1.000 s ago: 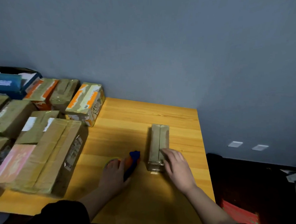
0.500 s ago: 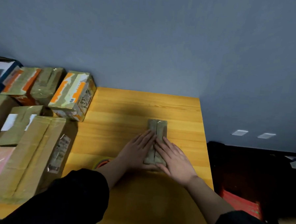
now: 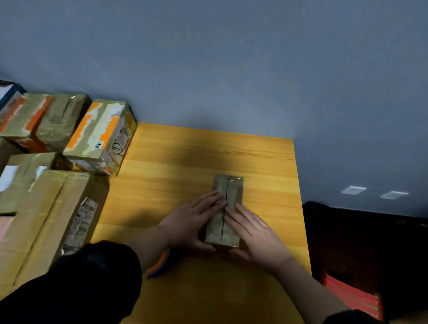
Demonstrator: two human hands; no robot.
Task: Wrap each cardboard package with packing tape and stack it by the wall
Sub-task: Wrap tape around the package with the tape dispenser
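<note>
A narrow taped cardboard package lies lengthwise on the wooden table, its top seam running away from me. My left hand lies flat on its left side with straight fingers, and my right hand lies flat on its right side, thumb under the near end. The fingertips of both hands meet at the seam. The orange and blue tape dispenser rests on the table under my left forearm, mostly hidden.
Several taped boxes crowd the left: an orange-marked box by the wall, a large brown box in front of it. The blue wall backs the table. A red crate sits on the dark floor right of the table edge.
My left hand let go of the tape dispenser and moved onto the package beside my right hand. Both hands now press the package flat. The camera tilted slightly down.
</note>
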